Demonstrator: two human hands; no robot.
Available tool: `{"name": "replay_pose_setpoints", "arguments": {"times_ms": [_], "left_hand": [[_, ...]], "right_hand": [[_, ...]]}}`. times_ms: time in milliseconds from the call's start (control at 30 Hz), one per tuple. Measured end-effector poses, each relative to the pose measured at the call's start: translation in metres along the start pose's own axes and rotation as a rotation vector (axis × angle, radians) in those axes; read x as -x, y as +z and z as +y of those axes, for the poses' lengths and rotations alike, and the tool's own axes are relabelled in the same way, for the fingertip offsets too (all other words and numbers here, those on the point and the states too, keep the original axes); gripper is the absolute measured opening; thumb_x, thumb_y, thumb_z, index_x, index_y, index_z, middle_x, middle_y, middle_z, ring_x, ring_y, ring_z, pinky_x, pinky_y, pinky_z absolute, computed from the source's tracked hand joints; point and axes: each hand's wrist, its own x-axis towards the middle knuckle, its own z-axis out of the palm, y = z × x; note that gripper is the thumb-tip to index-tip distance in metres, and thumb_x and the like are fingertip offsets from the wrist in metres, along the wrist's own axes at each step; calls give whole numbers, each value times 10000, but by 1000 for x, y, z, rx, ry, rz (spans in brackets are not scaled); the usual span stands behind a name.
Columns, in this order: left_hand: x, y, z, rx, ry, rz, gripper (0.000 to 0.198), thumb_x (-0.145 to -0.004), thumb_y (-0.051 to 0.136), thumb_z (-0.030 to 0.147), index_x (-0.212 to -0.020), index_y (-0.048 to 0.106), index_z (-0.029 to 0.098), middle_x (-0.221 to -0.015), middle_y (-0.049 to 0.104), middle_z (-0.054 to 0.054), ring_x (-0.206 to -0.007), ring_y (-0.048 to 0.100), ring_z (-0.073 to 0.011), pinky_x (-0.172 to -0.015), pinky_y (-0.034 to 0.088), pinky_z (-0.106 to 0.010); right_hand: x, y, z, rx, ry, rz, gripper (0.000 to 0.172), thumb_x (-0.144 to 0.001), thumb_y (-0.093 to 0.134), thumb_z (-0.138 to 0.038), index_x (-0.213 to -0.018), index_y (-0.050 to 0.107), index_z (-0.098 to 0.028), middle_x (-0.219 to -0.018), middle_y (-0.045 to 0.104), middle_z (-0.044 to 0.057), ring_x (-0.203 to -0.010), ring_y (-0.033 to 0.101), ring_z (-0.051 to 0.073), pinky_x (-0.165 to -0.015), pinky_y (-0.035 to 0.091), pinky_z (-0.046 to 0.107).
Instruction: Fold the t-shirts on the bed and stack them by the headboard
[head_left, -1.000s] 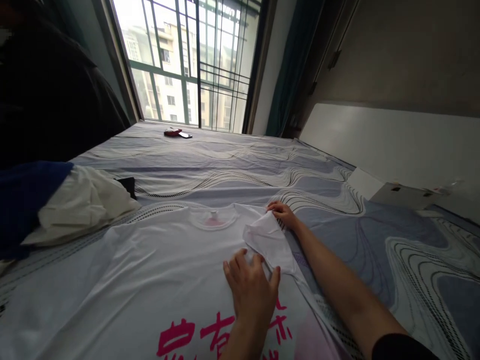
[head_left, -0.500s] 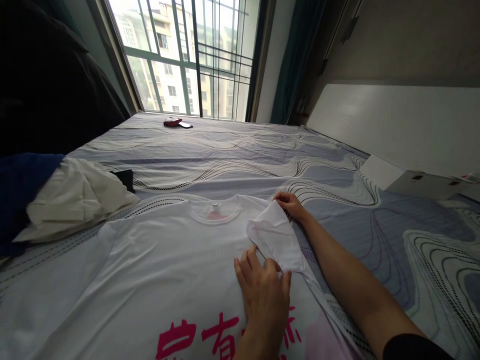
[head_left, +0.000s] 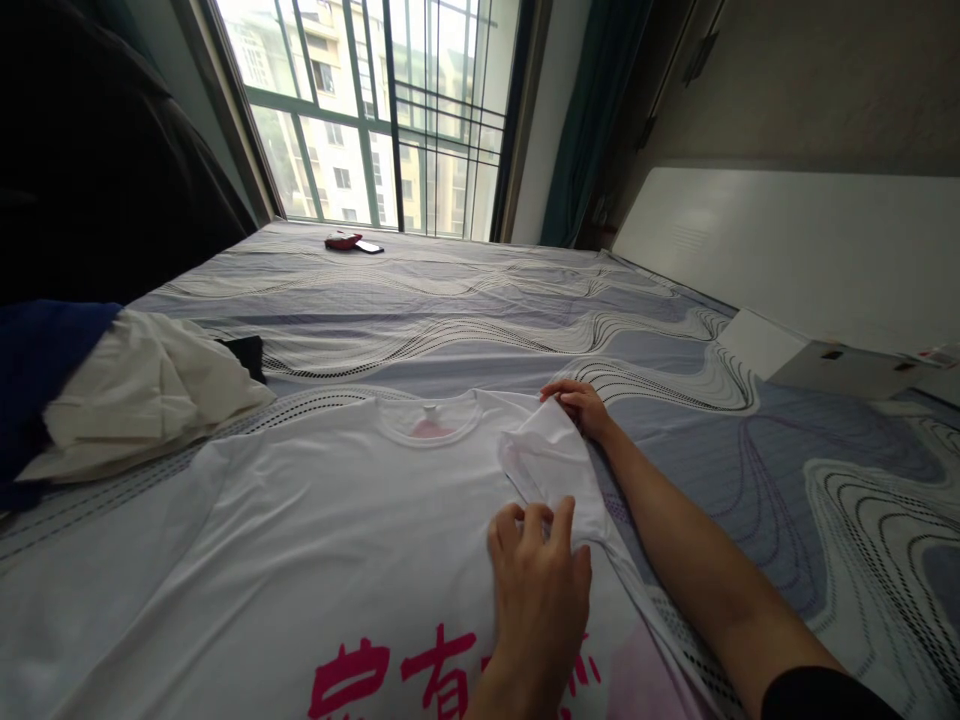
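Note:
A white T-shirt (head_left: 360, 520) with pink-red lettering lies spread out, its collar pointing away from me. The sleeve on its right side is folded inward over the chest. My right hand (head_left: 581, 408) is at the far corner of this fold, fingers closed on the cloth by the shoulder. Below the sleeve, my left hand (head_left: 540, 580) hovers over or rests lightly on the chest; contact is hard to make out. Its fingers are bent and apart, with nothing visible between them.
A patterned bedsheet (head_left: 465, 300) lies beneath everything. Crumpled cream cloth (head_left: 150, 385) and blue cloth (head_left: 52, 350) are heaped at left. A red item (head_left: 343, 241) and a phone (head_left: 369, 247) sit near the window. A white box (head_left: 795, 350) stands at right by the headboard (head_left: 787, 240).
My left hand has drawn back slightly from the folded sleeve's edge, its fingers now lifted and more bent. My right hand stays at the shoulder, its fingers shifted a little to the left.

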Motion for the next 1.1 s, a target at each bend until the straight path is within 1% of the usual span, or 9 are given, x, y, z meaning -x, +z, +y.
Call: {"name": "replay_pose_setpoints", "arguments": {"times_ms": [67, 133, 333, 500, 667, 733, 833, 967, 1100], "left_hand": [[1, 0, 0, 7, 1, -36, 414, -846, 636, 274, -1257, 628, 315, -1100, 645, -44, -1071, 465, -281, -996, 378, -513], [1, 1, -2, 28, -1, -56, 320, -844, 640, 243, -1156, 684, 302, -1034, 662, -41, -1025, 479, -262, -974, 374, -493], [-2, 6, -9, 92, 60, -11, 180, -842, 633, 149, -903, 728, 289, -853, 684, -6, -941, 477, -230, -911, 346, -467], [-6, -10, -2, 194, 189, 71, 139, -859, 570, 142, -855, 683, 223, -857, 665, -30, -932, 477, -221, -850, 370, -427], [-7, -24, 1, 249, 349, -37, 129, -703, 596, 84, -738, 636, 202, -803, 626, -35, -885, 482, -219, -797, 395, -410], [-8, -25, 0, 245, 321, -65, 229, -662, 584, 62, -821, 663, 207, -863, 621, -49, -908, 489, -227, -804, 418, -409], [-11, -24, -3, 178, 179, -17, 469, -704, 546, 60, -1144, 650, 185, -1098, 592, -112, -1038, 491, -259, -903, 439, -453], [-18, -23, -12, 15, -62, 42, 442, -847, 544, 215, -1282, 621, 236, -1360, 488, -147, -1314, 355, -359, -1042, 349, -574], [-23, -27, -18, 34, -70, -82, 483, -881, 553, 372, -1357, 572, 291, -1393, 537, -84, -1394, 265, -374, -1097, 284, -594]], "right_hand": [[1, 0, -1, 26, -12, -69, 364, -647, 645, -347, -940, 751, -158, -825, 710, 38, -538, 455, 93, -493, 313, 224], [1, 1, -2, 102, -13, -90, 354, -627, 706, -337, -931, 758, -163, -807, 704, 28, -616, 520, 117, -554, 358, 229], [1, 2, 3, 305, -2, -70, 221, -653, 692, -320, -792, 744, -155, -646, 639, -10, -590, 500, 117, -565, 353, 235], [-5, 3, 10, 378, -60, -23, 180, -696, 637, -319, -768, 705, -169, -715, 665, -3, -689, 565, 143, -669, 426, 259], [-8, 5, 12, 533, -87, 20, 165, -748, 600, -284, -811, 715, -184, -761, 688, 6, -698, 572, 147, -716, 444, 278], [-7, 5, 12, 560, -98, 16, 188, -760, 610, -292, -861, 730, -189, -768, 687, 3, -644, 531, 130, -670, 432, 265], [-6, 5, 12, 540, -142, 45, 275, -756, 634, -310, -984, 728, -189, -854, 688, 8, -589, 451, 106, -605, 402, 251], [-5, 7, 10, 540, -190, 46, 305, -782, 640, -339, -1033, 729, -190, -963, 664, 33, -607, 438, 104, -614, 408, 261], [-3, 12, 5, 612, -232, -21, 261, -777, 692, -371, -971, 760, -211, -1002, 626, 45, -730, 534, 134, -698, 439, 282]]}}
